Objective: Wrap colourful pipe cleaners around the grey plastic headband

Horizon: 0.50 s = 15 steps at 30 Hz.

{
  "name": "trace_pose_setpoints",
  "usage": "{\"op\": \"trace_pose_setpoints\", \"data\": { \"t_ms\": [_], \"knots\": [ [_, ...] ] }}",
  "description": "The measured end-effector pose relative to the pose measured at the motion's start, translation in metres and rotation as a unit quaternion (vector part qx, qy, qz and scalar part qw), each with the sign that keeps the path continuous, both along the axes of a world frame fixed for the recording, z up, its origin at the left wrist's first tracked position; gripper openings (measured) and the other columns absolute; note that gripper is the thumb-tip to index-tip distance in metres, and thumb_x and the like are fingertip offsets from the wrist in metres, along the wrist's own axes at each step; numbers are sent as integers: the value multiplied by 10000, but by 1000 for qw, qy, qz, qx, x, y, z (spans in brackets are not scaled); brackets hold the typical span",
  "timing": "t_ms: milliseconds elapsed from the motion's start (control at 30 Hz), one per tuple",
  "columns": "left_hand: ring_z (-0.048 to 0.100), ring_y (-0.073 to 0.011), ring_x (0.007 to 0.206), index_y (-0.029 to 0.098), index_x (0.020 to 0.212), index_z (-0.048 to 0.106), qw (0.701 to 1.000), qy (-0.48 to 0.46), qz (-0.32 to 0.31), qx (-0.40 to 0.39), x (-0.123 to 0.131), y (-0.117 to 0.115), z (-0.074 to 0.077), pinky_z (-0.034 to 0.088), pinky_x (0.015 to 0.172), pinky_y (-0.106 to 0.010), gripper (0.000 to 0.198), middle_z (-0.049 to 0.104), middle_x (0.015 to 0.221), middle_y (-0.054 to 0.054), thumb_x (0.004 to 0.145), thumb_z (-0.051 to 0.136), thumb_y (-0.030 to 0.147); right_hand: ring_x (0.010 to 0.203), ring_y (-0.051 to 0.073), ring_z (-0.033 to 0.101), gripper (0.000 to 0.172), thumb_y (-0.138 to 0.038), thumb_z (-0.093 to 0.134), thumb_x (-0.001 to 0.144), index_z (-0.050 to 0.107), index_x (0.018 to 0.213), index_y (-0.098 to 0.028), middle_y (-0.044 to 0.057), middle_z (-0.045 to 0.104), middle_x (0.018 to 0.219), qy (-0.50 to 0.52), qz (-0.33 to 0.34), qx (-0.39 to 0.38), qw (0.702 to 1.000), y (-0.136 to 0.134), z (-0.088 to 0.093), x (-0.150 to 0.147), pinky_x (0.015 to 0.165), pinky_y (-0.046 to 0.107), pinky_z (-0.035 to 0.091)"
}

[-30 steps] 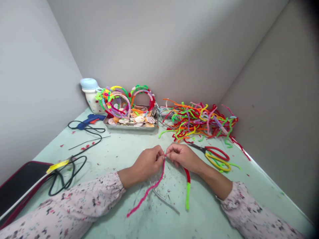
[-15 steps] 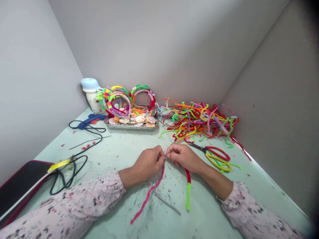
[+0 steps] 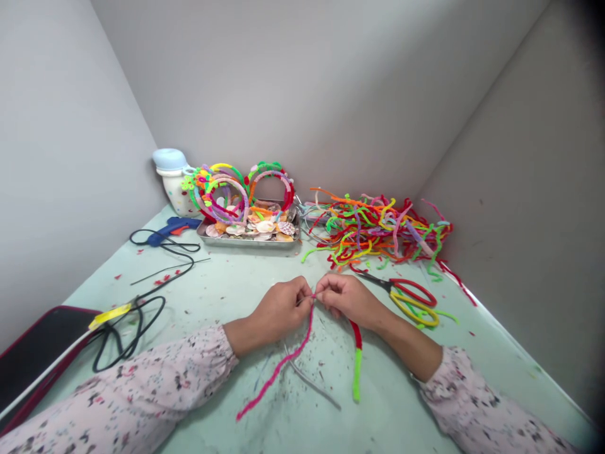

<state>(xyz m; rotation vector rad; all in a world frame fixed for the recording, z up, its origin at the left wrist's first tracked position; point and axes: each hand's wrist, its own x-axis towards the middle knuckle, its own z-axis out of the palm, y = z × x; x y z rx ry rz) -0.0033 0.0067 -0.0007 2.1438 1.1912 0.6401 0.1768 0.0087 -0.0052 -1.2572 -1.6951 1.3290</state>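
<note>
Your L hand (image 3: 283,309) and R hand (image 3: 347,299) nearly meet, fingers of both drawn to a tight pinch w/ almost no gap, gripping the pink pipe cleaner (image 3: 278,375) btwn the tips; its loose tail hangs down toward you from there. A grey strip (image 3: 314,384) runs out below the L fingers, and a red-and-green fuzzy strip (image 3: 357,372) hangs below the R; can't tell if these two join, or how firmly either's held. Scissors (image 3: 411,299) lie just right of the R fingers, pipe cleaner pile (image 3: 378,230) beyond them. Step in hand is prob. twisting or winding the pink at the pinch. Next move seems to call for a steady L hold, small even R turns, tail kept off the grey strip.
</note>
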Motion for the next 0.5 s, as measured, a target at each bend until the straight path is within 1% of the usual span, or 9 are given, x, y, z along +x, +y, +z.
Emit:
{"op": "trace_pose_setpoints", "data": {
  "t_ms": [200, 333, 400, 500],
  "knots": [
    [501, -125, 585, 176, 775, 554, 1000, 22, 13, 7, 1, -1, 0, 325, 549, -213, 93, 580, 644, 5, 786, 481, 234, 397, 69, 450, 60, -199, 521, 709, 568, 733, -171, -50, 533, 527, 4, 3, -6, 1000, 0, 0, -1, 400, 184, 334],
    [485, -116, 574, 172, 761, 553, 1000, 3, 14, 2, 0, -1, -1, 321, 539, -209, 91, 564, 627, 11, 781, 489, 234, 399, 68, 451, 60, -195, 519, 711, 567, 736, -170, -50, 531, 529, 7, 3, -7, 1000, 0, 0, -1, 403, 183, 340],
    [469, -106, 561, 167, 752, 553, 999, -31, 9, -21, 0, 0, -2, 317, 522, -202, 101, 549, 618, 18, 780, 496, 245, 398, 66, 453, 60, -197, 523, 715, 565, 745, -167, -52, 526, 530, 13, 1, -10, 1000, 0, 0, 0, 405, 181, 348],
    [448, -84, 497, 157, 767, 542, 986, -118, -13, -117, -1, 2, -1, 319, 477, -189, 167, 523, 594, 30, 809, 472, 303, 394, 67, 453, 73, -224, 537, 729, 560, 763, -163, -55, 514, 519, 30, -3, -18, 999, 0, 2, 1, 404, 181, 354]
  ]
}}
